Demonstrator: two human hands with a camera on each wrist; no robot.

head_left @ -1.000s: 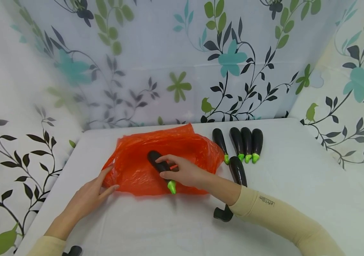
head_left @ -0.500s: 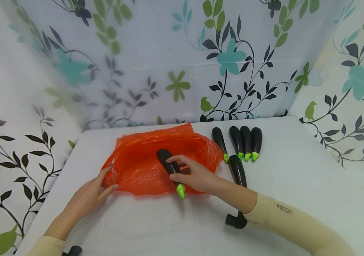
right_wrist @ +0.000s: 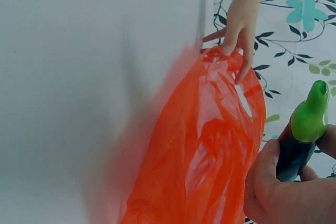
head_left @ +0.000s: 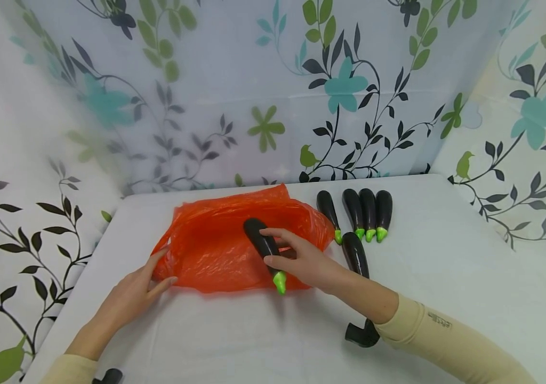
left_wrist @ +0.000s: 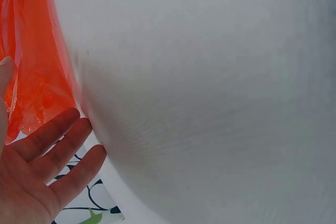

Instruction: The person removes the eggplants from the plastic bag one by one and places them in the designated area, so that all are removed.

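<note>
In the head view my right hand [head_left: 304,261] grips an eggplant [head_left: 261,240], thumb on one side and fingers on the other. The eggplant slants over the mouth of a red plastic bag [head_left: 206,266], its green stem end toward me. In the right wrist view that green stem end [right_wrist: 310,119] points up, away from the palm. My left hand [head_left: 129,293] touches the bag's left edge at the handle, thumb and forefinger spread. Its other fingers [left_wrist: 73,177] lie extended in the left wrist view.
Several eggplants lie right of the bag: a row [head_left: 368,208] at the back, one eggplant [head_left: 329,210] by the bag's right side, and another eggplant [head_left: 355,253] partly behind my right forearm. A white cloth [head_left: 234,341] covers the table. Leaf-patterned curtains [head_left: 273,96] surround it.
My right hand has moved to the right with the eggplant, from the middle of the bag's mouth toward its right side. The left hand and the bag have stayed nearly still.
</note>
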